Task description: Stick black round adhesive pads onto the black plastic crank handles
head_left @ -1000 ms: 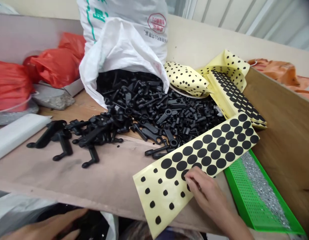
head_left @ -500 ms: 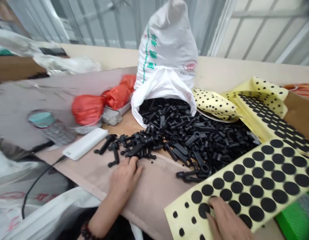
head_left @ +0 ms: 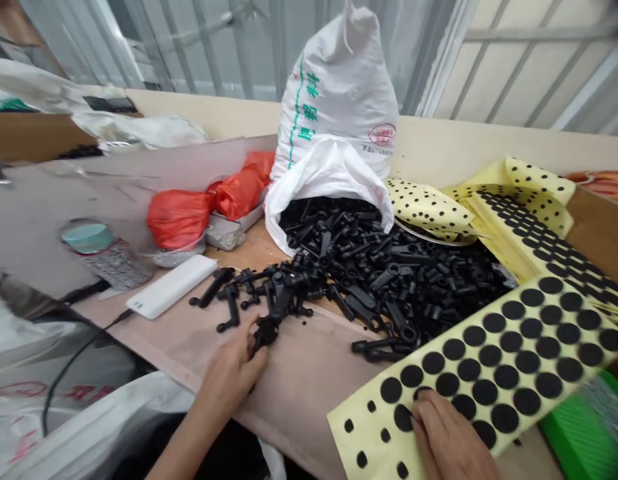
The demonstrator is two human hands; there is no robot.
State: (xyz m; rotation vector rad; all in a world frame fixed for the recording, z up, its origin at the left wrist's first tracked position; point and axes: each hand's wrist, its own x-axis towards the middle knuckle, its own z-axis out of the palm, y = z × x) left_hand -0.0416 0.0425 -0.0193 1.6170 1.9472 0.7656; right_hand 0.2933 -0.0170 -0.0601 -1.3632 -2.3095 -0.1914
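Note:
My left hand (head_left: 232,371) is closed on a black plastic lever part (head_left: 271,317) at the near edge of a heap of black plastic parts (head_left: 389,263). The heap spills from an open white sack (head_left: 333,170) lying on the wooden table (head_left: 299,380). My right hand (head_left: 451,440) rests on a yellow backing sheet (head_left: 483,373) covered with round black pads. Its fingertips are pinched at one pad near the sheet's lower left. Whether a pad is lifted I cannot tell.
A tall white printed sack (head_left: 339,93) stands at the back. More yellow sheets (head_left: 529,220) lie at the right, beside a green tray (head_left: 583,433). Red bags (head_left: 181,217), a white power bank (head_left: 171,287) with a cable, and a jar (head_left: 106,257) sit at the left.
My left hand came up from below the table, reached the heap and closed on a black lever part, drawing it back. The view swung left. My right hand stayed on the sheet.

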